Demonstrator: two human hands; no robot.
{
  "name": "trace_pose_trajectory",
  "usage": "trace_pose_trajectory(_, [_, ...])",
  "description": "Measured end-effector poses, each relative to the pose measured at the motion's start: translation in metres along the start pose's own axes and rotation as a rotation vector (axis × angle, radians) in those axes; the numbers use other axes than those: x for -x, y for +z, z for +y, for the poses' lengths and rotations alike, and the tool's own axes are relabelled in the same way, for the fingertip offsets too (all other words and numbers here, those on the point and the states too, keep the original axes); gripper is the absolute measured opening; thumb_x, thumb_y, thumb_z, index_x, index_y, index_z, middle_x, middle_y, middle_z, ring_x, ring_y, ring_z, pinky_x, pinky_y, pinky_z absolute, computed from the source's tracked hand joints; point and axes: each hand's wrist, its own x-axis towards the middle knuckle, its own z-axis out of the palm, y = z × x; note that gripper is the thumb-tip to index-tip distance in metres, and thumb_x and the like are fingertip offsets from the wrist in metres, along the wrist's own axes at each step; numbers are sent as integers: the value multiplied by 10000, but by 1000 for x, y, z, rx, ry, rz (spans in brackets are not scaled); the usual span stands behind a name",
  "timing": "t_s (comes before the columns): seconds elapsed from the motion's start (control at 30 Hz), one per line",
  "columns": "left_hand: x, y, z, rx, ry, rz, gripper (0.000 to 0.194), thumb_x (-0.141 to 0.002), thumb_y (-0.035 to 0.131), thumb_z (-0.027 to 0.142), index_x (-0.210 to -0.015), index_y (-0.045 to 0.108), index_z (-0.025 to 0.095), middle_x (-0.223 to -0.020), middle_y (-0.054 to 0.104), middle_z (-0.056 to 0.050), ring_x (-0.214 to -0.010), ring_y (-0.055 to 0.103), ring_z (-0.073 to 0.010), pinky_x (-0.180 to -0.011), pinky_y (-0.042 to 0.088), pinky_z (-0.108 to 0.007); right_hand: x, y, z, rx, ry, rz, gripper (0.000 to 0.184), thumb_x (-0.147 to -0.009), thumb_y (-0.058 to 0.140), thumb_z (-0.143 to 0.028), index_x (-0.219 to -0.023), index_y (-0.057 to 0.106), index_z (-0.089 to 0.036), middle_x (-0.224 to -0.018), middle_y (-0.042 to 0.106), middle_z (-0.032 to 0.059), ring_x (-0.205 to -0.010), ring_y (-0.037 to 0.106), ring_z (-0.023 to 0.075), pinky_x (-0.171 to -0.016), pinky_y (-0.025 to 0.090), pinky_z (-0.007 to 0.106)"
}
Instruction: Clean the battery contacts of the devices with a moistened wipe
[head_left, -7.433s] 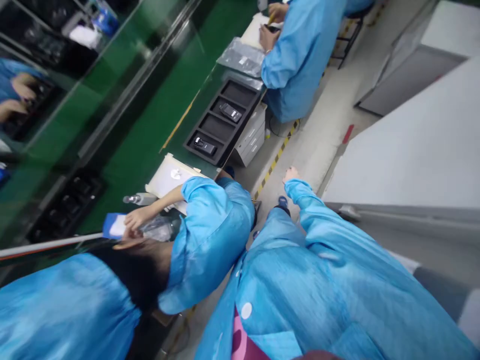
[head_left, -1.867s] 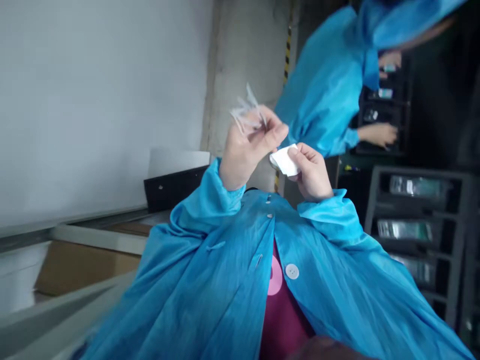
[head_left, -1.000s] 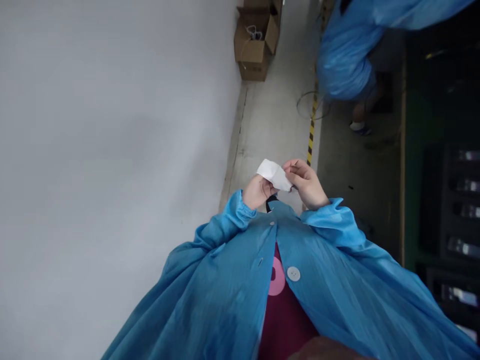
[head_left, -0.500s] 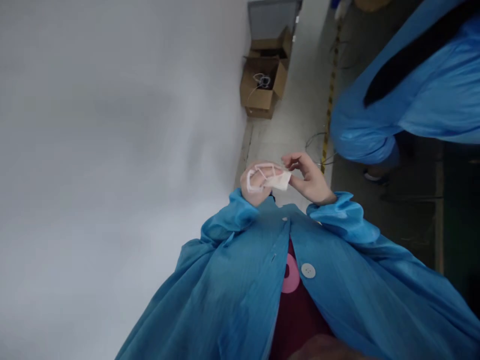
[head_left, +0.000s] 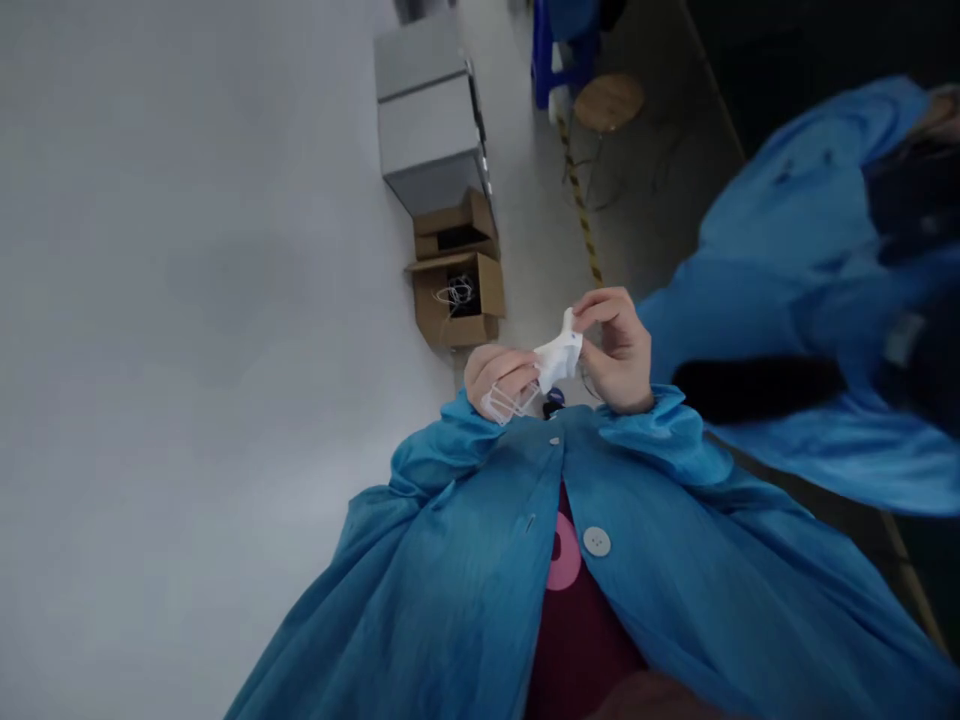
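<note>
My left hand (head_left: 495, 375) has its fingers curled around a thin white open frame (head_left: 511, 402) that looks like narrow strips, partly hidden by the fingers. Its fingertips also touch the left edge of a small crumpled white piece (head_left: 559, 358), like soft paper or cloth; the exact kind cannot be made out. My right hand (head_left: 621, 350) pinches that piece at its upper right between thumb and fingers. Both hands are in front of my chest, above the blue coat (head_left: 465, 560) I wear.
A plain pale wall (head_left: 202, 300) fills the left. Open cardboard boxes (head_left: 454, 330) with a white cable and grey cabinets (head_left: 431, 120) stand along it. A person in blue (head_left: 795, 250) is close on my right. A round stool (head_left: 609, 102) stands beyond, near yellow-black floor tape (head_left: 577, 195).
My right hand now grips the white piece, which stands more upright between the hands. The view has shifted, showing more cabinets and the stool. The person in blue appears nearer.
</note>
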Motion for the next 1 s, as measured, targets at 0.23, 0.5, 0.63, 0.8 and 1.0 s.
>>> trace_pose_trajectory(0.23, [-6, 14, 7, 187, -384, 95, 202, -775, 770, 406, -805, 637, 257, -918, 703, -30, -857, 655, -176, -825, 526, -362, -1, 0, 2, -99, 126, -188, 96, -877, 662, -280, -927, 582, -263, -947, 588, 9, -919, 569, 167, -894, 442, 357])
trace_pose_trajectory(0.5, [-6, 19, 6, 365, -807, 15, 230, -682, 817, 260, -763, 611, 195, -750, 634, 19, -715, 571, -121, -713, 447, -250, 16, 6, 28, -124, 481, -296, 192, -836, 681, -365, -887, 649, -183, -783, 605, -5, -711, 522, 114, -658, 394, 253])
trace_pose_trajectory(0.63, [-1, 28, 5, 505, -852, -94, 259, -610, 831, 225, -793, 652, 188, -768, 652, 15, -729, 585, -131, -720, 463, -256, 27, -10, 32, -155, 590, -242, 208, -805, 693, -365, -863, 628, -176, -747, 625, -9, -664, 535, 107, -607, 393, 230])
trace_pose_trajectory(0.8, [9, 49, -2, 728, -970, -73, 280, -765, 691, 428, -879, 649, 175, -857, 674, -33, -797, 627, -156, -756, 509, -291, 30, -24, 27, -165, 663, -159, 233, -800, 688, -405, -863, 617, -191, -797, 645, -9, -727, 562, 111, -669, 429, 231])
trace_pose_trajectory(1.0, [20, 48, -13, 751, -1075, -7, 482, -716, 748, 601, -832, 657, 143, -731, 624, -9, -671, 557, -110, -641, 466, -235, 25, -5, 40, -149, 673, -272, 301, -801, 668, -466, -819, 635, -167, -725, 613, -13, -671, 513, 107, -616, 390, 230])
